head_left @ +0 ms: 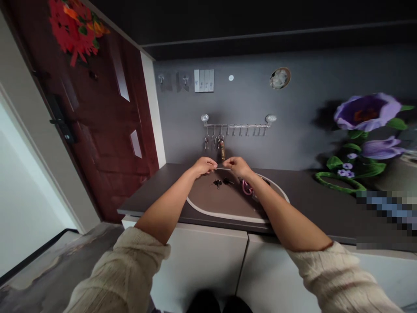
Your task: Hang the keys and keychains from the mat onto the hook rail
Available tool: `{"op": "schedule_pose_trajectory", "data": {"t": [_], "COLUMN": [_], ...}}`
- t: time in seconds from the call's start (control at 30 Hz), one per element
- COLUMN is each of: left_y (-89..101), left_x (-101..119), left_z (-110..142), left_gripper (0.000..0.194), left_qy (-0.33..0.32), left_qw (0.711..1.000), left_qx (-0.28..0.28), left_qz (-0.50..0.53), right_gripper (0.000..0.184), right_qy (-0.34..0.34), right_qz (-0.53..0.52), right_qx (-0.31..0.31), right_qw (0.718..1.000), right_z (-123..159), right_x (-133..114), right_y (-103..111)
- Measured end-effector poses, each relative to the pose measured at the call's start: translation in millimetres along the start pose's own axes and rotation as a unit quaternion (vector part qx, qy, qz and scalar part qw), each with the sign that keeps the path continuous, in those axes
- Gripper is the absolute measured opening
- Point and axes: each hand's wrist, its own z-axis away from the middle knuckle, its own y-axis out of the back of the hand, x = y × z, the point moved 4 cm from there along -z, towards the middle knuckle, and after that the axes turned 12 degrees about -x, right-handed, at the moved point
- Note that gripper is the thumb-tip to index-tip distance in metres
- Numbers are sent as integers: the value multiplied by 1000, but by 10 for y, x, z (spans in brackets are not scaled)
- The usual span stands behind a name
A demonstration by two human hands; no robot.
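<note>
Hovering over one mat point(211, 201): two hands point(203, 165) point(239, 165)

The dark red door point(109, 134) is located at left; a red floral decoration point(73, 37) is mounted on it. Far wall point(247, 98): one white disc point(231, 78). Right side: purple artificial flowers point(369, 115), green-leaved.

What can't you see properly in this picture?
Head view: whatever the left hand or right hand may pinch; too small to tell.
Head view: what lies on the mat behind the right forearm; the arm hides it.
Head view: the bluish thing; blocky blur covers it.
Head view: markings on the wall panel; too small.
</note>
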Motion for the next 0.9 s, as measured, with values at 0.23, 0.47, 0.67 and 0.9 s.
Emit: {"op": "schedule_pose_trajectory", "data": {"t": [0.23, 0.47, 0.67, 0.9], "left_y": [-89, -145, -131, -108], "left_x": [-179, -245, -276, -273], "left_z": [62, 8, -26, -35], "left_gripper": [12, 14, 9, 9], "left_qy": [-33, -64, -67, -59], "left_qw": [993, 977, 978, 990], "left_qx": [-79, -158, -137, -88], "left_qz": [-87, -129, -140, -93], "right_gripper": [17, 15, 18, 18], "right_qy": [15, 21, 22, 36], "right_qz": [95, 122, 97, 88], "right_qx": [-107, -149, -154, -166], "right_qw": [990, 981, 983, 982], "right_z": [131, 165, 167, 129], "right_x": [52, 70, 69, 127], "right_y": [-187, -253, -271, -302]}}
